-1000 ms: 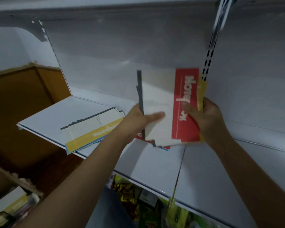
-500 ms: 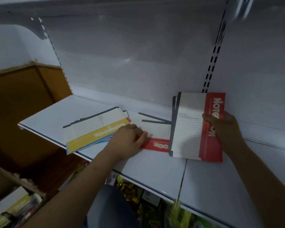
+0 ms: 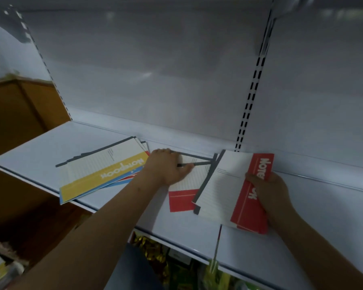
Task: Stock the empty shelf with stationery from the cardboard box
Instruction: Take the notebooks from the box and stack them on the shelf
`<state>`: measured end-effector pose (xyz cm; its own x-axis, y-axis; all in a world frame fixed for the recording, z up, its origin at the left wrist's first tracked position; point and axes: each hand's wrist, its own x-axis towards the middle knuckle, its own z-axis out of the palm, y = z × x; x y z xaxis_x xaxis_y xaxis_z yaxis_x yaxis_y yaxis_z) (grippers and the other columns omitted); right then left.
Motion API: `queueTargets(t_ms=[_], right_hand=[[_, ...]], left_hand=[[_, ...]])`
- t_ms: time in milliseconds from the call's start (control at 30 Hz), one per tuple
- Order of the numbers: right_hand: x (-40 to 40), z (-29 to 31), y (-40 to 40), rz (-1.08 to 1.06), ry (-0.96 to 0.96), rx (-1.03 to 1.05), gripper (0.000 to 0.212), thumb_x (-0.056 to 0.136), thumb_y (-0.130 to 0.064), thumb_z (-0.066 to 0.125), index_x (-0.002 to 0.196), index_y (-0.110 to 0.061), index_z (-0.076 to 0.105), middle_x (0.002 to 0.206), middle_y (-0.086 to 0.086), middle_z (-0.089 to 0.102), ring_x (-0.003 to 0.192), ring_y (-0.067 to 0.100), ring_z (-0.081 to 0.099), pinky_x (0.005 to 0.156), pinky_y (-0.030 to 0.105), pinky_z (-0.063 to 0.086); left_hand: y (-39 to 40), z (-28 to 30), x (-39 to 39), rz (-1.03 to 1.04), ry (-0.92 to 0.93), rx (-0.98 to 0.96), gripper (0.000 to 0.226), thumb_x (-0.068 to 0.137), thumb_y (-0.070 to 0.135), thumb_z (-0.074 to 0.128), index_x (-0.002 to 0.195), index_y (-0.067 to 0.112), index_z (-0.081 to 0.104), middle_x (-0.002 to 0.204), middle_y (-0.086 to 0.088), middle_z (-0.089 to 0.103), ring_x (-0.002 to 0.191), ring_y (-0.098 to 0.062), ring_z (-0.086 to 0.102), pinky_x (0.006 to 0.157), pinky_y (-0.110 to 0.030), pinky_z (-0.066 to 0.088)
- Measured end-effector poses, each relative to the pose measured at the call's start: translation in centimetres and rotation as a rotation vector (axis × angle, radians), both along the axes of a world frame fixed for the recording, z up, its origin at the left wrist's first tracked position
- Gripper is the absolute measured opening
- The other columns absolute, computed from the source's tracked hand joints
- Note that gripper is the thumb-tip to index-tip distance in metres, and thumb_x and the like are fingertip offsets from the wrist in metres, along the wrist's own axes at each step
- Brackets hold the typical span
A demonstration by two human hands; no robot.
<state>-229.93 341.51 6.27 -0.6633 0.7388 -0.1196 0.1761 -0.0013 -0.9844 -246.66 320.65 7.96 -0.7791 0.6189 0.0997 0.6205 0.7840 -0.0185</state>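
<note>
Two hands work the placing step: the left hand (image 3: 169, 167) presses flat on a red notebook (image 3: 183, 192) mid-shelf (image 3: 40, 151), the right hand (image 3: 268, 192) grips a red notebook stack (image 3: 235, 189) beside it, probably next squared to the shelf's back edge

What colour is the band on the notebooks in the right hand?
Red, with white lettering, on the notebooks held by the right hand; the head view shows it.
</note>
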Motion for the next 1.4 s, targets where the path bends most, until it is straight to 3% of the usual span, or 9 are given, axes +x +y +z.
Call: queueTargets(t_ms=[100,233,333,467,600,800,933,1100,1400], right_hand=[[-0.6,0.1,0.3,-0.002,-0.004,0.046,0.007,0.087,-0.02,0.068,0.092,-0.015,0.066,0.086,0.007,0.072,0.074,0.024,0.069,0.068,0.034,0.056],[-0.6,-0.6,0.4,-0.011,-0.007,0.099,0.009,0.087,-0.023,0.069,0.088,-0.026,0.06,0.091,0.004,0.07,0.08,0.024,0.069,0.078,0.043,0.058],[-0.5,-0.9,0.2,0.014,-0.064,0.314,0.013,0.087,-0.025,0.068,0.08,-0.025,0.058,0.088,0.004,0.068,0.079,0.022,0.067,0.078,0.039,0.055],[-0.6,-2.0,0.0,0.035,-0.087,0.487,0.023,0.086,-0.036,0.067,0.087,-0.013,0.063,0.087,0.007,0.066,0.075,0.02,0.064,0.064,0.027,0.05],[-1.4,-3.2,-0.6,0.093,-0.088,0.557,0.047,0.077,-0.056,0.056,0.094,-0.013,0.064,0.091,0.009,0.065,0.081,0.024,0.065,0.077,0.04,0.056],[-2.6,-1.7,-1.7,0.12,0.005,0.543,0.061,0.071,-0.066,0.048,0.1,-0.014,0.06,0.101,0.01,0.062,0.1,0.028,0.059,0.09,0.035,0.045],[-2.3,4.1,-3.2,0.2,0.385,0.27,0.057,0.086,-0.041,0.069,0.131,-0.025,0.038,0.11,-0.004,0.064,0.097,0.018,0.068,0.082,0.037,0.056],[-1.8,10.6,-4.8,0.337,0.581,0.367,0.036,0.09,-0.03,0.066,0.119,-0.029,0.044,0.096,-0.018,0.067,0.083,-0.002,0.068,0.068,0.014,0.053],[-3.3,2.4,-6.8,0.425,0.284,0.138,0.021,0.08,-0.025,0.079,0.096,-0.03,0.065,0.089,-0.012,0.074,0.082,0.007,0.072,0.076,0.025,0.059]], left_hand=[[-0.1,1.5,2.5,-0.037,0.139,-0.119,0.062,0.094,0.07,0.028,0.073,0.019,0.056,0.072,-0.001,0.058,0.066,-0.018,0.052,0.063,-0.029,0.04],[-0.7,2.0,2.4,0.035,0.153,-0.022,0.052,0.096,0.063,0.035,0.094,0.019,0.065,0.095,-0.004,0.067,0.087,-0.021,0.062,0.075,-0.031,0.048],[-1.1,0.0,1.5,-0.036,0.008,0.018,0.061,0.093,0.069,0.032,0.118,0.022,0.062,0.119,-0.004,0.056,0.12,-0.027,0.048,0.099,-0.041,0.041],[-0.8,0.2,3.0,0.013,-0.315,0.212,0.068,0.088,0.078,0.032,0.107,0.019,0.061,0.104,-0.003,0.058,0.1,-0.02,0.056,0.084,-0.036,0.047],[-1.1,2.1,4.5,0.092,-0.643,0.219,0.069,0.075,0.085,0.047,0.088,0.021,0.067,0.086,0.009,0.068,0.079,-0.007,0.063,0.065,-0.024,0.046],[-2.6,1.4,6.5,0.071,-0.981,0.801,0.03,0.089,0.035,0.071,0.107,0.011,0.071,0.101,-0.001,0.076,0.098,-0.02,0.071,0.086,-0.029,0.056],[-3.0,2.7,8.3,-0.047,-0.843,1.211,0.023,0.096,0.018,0.062,0.116,0.008,0.062,0.098,-0.006,0.074,0.085,-0.017,0.071,0.069,-0.027,0.055],[-3.3,5.0,8.2,-0.117,-0.743,1.335,0.026,0.098,0.014,0.056,0.124,0.017,0.055,0.117,0.0,0.071,0.105,-0.017,0.069,0.081,-0.035,0.059],[-2.9,-1.0,7.1,0.04,-0.856,1.312,0.033,0.099,0.021,0.058,0.128,0.032,0.048,0.127,0.008,0.065,0.116,-0.011,0.062,0.101,-0.035,0.05]])
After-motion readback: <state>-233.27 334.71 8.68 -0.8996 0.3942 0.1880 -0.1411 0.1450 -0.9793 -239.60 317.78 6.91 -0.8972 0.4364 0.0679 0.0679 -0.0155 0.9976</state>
